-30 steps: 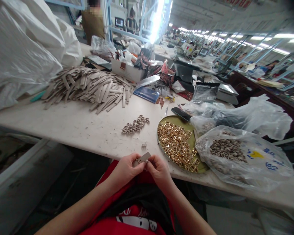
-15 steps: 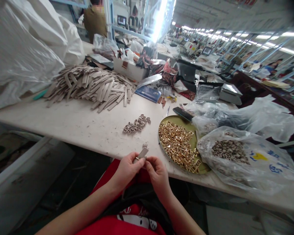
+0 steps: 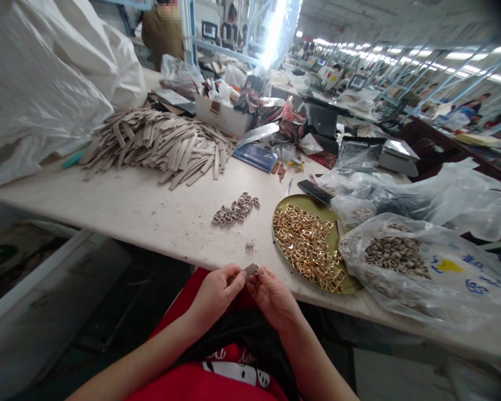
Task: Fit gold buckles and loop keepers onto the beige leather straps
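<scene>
In front of my lap, just off the table edge, my left hand [image 3: 217,288] pinches a short grey-beige strap [image 3: 249,270]. My right hand [image 3: 274,296] has its fingers closed at the strap's other end, where a curled edge or small loop shows; the fingers partly hide it. On the table ahead lies a small cluster of beige strap loops [image 3: 234,211], and one small beige piece [image 3: 249,247] rests closer to my hands. Gold buckles [image 3: 303,239] are heaped in a round olive-gold tray [image 3: 332,210] to the right of my hands.
A large pile of beige straps [image 3: 162,142] covers the back left of the table [image 3: 150,211]. Right of the tray sits a clear plastic bag [image 3: 451,301] with many loops inside. A dark phone [image 3: 315,191] and a blue packet [image 3: 255,157] lie farther back.
The strap has turned from pointing up and away to lying lower, across towards my right hand. My right fingers have moved up onto its end.
</scene>
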### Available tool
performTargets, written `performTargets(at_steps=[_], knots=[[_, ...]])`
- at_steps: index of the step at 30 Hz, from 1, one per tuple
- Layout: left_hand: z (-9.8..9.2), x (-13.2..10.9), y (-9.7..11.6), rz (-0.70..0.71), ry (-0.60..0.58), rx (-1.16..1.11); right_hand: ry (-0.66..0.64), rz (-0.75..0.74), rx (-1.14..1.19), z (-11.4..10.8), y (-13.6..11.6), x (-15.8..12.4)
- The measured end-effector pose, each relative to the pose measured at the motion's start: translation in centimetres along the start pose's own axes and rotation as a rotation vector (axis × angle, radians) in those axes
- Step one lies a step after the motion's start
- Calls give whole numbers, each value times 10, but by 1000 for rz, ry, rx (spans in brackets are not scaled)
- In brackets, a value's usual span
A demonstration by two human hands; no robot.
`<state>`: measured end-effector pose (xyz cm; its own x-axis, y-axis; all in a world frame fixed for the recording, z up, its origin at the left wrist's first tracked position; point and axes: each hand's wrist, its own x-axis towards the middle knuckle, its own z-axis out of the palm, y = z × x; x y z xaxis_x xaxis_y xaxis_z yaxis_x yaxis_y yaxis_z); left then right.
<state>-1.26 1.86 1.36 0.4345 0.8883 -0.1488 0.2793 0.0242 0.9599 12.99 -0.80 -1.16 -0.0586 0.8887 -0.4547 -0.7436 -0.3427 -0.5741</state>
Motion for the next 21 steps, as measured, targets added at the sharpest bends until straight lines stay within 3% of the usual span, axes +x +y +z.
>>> performTargets(at_steps=[5, 10, 15, 21], knots=[[-5, -1, -3, -28, -110, 198, 25, -51, -92, -4, 6, -2], [-5, 1, -2, -75, -197, 104, 20, -148, -312, -7, 8, -4], [-2, 1, 1, -1, -156, 268, 28, -130, -272, -8, 11, -5], [-6, 1, 4, 22, -189, 429, 111, -254, -429, -10, 14, -9]])
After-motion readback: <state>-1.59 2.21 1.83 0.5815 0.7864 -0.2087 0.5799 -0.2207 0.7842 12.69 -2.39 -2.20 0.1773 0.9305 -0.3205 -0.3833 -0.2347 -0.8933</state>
